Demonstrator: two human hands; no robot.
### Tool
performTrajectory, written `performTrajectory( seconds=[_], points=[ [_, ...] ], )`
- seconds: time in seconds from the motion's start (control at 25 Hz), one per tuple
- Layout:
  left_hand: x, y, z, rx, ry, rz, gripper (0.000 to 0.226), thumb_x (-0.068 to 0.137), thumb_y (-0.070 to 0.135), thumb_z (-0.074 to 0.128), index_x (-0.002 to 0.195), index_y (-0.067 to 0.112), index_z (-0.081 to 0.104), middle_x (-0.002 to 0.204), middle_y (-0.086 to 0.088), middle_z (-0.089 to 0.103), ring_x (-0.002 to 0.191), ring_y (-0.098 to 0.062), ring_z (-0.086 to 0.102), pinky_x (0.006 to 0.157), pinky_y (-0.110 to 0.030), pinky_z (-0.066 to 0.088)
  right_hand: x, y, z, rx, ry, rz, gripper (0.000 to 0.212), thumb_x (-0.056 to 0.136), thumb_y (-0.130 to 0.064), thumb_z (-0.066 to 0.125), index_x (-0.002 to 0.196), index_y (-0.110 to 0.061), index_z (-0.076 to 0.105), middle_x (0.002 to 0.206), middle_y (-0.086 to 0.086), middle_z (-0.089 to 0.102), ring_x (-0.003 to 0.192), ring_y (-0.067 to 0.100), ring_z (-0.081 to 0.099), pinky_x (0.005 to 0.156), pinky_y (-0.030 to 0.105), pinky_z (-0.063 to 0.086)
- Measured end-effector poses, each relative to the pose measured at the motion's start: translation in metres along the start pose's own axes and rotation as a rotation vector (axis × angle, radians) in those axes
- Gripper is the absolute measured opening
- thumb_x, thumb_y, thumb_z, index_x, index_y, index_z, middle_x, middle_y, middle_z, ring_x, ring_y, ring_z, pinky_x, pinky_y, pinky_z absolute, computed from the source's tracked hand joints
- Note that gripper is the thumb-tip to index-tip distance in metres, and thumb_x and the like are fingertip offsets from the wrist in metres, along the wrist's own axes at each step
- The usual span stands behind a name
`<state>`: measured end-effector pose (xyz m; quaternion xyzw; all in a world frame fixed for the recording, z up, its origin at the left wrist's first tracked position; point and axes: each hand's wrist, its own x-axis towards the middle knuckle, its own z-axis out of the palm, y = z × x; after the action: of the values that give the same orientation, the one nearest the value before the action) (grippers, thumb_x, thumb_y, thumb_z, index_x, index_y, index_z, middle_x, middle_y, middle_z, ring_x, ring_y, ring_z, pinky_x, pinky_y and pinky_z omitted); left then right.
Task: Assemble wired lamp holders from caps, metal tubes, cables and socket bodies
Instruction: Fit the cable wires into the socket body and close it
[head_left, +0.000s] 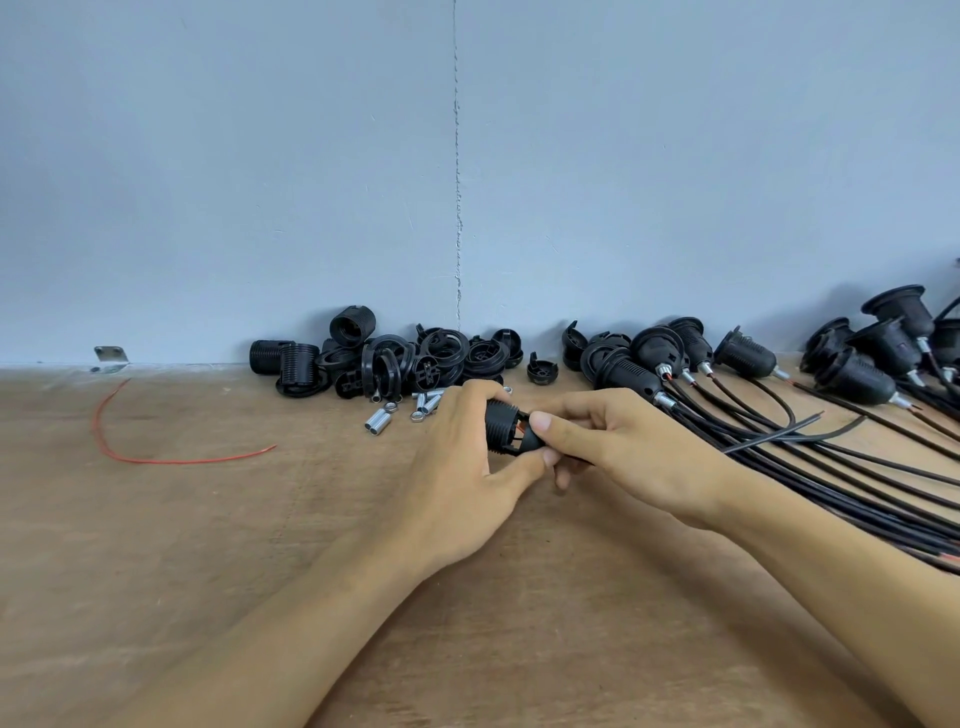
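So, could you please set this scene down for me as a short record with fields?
left hand: grips socket body
right hand: pinches cap at the body's end
loose parts: black pile against wall, behind the hands
tubes: scattered on table, just left of left hand
finished holders: at right, cables trailing toward the right edge
red wire: lies alone at left

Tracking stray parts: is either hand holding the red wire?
No, the red wire lies loose on the wooden table, apart from the left hand and right hand, which both grip the black lamp holder.
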<state>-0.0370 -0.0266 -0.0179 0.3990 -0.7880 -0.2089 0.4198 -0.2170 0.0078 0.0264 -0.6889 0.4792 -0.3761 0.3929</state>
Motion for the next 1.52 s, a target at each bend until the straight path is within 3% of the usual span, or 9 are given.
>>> performTrajectory(
  seconds=[0.16, 0.36, 0.56, 0.72, 0.8, 0.96, 1.16, 1.36, 1.52],
  points=[
    [0.0, -0.003, 0.002, 0.004, -0.02, -0.001, 0.046, 0.082, 0.054, 0.067, 0.117, 0.033, 0.047, 0.11, 0.012, 0.05, 0.104, 0.005, 0.046, 0.08, -0.004, 0.031, -0.002, -0.001, 0.002, -0.049, 0.009, -0.024, 0.032, 0.101, -0.035, 0.056, 0.077, -0.047, 0.073, 0.078, -0.003, 0.069, 0.069, 0.014, 0.065, 0.085, 0.032, 0.051],
    [0.001, -0.007, 0.005, 0.023, -0.045, -0.007, 0.051, 0.082, 0.061, 0.061, 0.121, 0.033, 0.046, 0.113, 0.011, 0.048, 0.105, 0.003, 0.046, 0.082, -0.018, 0.037, 0.0, 0.006, 0.004, -0.046, 0.058, -0.005, 0.02, 0.101, -0.037, 0.057, 0.09, -0.035, 0.074, 0.08, -0.001, 0.073, 0.067, 0.013, 0.067, 0.089, 0.04, 0.052],
    [0.002, -0.008, 0.004, 0.052, -0.028, -0.002, 0.05, 0.086, 0.052, 0.068, 0.127, 0.032, 0.047, 0.115, 0.013, 0.05, 0.108, 0.005, 0.045, 0.084, -0.018, 0.037, 0.0, 0.008, 0.005, -0.036, 0.071, -0.017, 0.024, 0.101, -0.037, 0.057, 0.085, -0.041, 0.074, 0.08, -0.003, 0.073, 0.066, 0.013, 0.067, 0.087, 0.033, 0.051],
    [0.003, -0.001, 0.001, 0.021, 0.092, -0.061, 0.078, 0.066, 0.068, 0.071, 0.132, 0.037, 0.044, 0.11, 0.022, 0.055, 0.109, 0.011, 0.047, 0.085, -0.003, 0.034, 0.001, 0.01, 0.005, -0.002, 0.074, -0.016, 0.016, 0.1, -0.032, 0.058, 0.096, -0.028, 0.073, 0.077, -0.002, 0.07, 0.066, 0.015, 0.066, 0.077, 0.022, 0.052],
    [0.005, 0.002, -0.002, -0.007, 0.116, -0.121, 0.086, 0.052, 0.075, 0.068, 0.126, 0.037, 0.048, 0.104, 0.022, 0.058, 0.101, 0.009, 0.053, 0.078, -0.004, 0.037, 0.002, 0.011, 0.004, 0.021, 0.08, -0.009, 0.016, 0.099, -0.03, 0.059, 0.1, -0.023, 0.073, 0.076, -0.001, 0.069, 0.066, 0.016, 0.065, 0.075, 0.021, 0.051],
    [0.007, 0.005, -0.005, -0.097, 0.13, -0.114, 0.066, 0.043, 0.07, 0.081, 0.092, 0.04, 0.048, 0.082, 0.013, 0.063, 0.077, -0.002, 0.057, 0.065, -0.015, 0.045, 0.001, 0.01, 0.004, 0.039, 0.053, -0.002, 0.018, 0.098, -0.031, 0.06, 0.102, -0.02, 0.074, 0.075, 0.004, 0.07, 0.067, 0.016, 0.066, 0.075, 0.02, 0.051],
    [0.006, 0.002, -0.003, -0.085, 0.098, -0.118, 0.068, 0.041, 0.069, 0.083, 0.088, 0.039, 0.044, 0.076, 0.011, 0.062, 0.069, 0.0, 0.056, 0.061, -0.012, 0.043, -0.002, 0.004, 0.007, 0.059, 0.02, -0.017, 0.024, 0.099, -0.027, 0.06, 0.084, -0.034, 0.076, 0.065, -0.005, 0.067, 0.064, 0.012, 0.063, 0.07, 0.014, 0.05],
    [0.006, 0.001, -0.002, -0.11, 0.085, -0.101, 0.056, 0.052, 0.062, 0.081, 0.086, 0.043, 0.041, 0.076, 0.01, 0.062, 0.068, 0.0, 0.055, 0.06, -0.012, 0.042, -0.003, 0.005, 0.007, 0.096, 0.037, -0.003, 0.016, 0.098, -0.025, 0.06, 0.091, -0.021, 0.073, 0.072, 0.003, 0.066, 0.065, 0.017, 0.062, 0.071, 0.02, 0.052],
    [0.003, 0.002, -0.005, -0.121, 0.042, -0.056, 0.052, 0.061, 0.06, 0.078, 0.091, 0.037, 0.042, 0.078, 0.011, 0.057, 0.071, 0.002, 0.053, 0.064, -0.01, 0.04, -0.003, 0.004, 0.006, 0.099, 0.009, -0.006, 0.021, 0.098, -0.026, 0.059, 0.082, -0.026, 0.074, 0.076, 0.006, 0.066, 0.067, 0.02, 0.063, 0.075, 0.025, 0.053]
  ],
)
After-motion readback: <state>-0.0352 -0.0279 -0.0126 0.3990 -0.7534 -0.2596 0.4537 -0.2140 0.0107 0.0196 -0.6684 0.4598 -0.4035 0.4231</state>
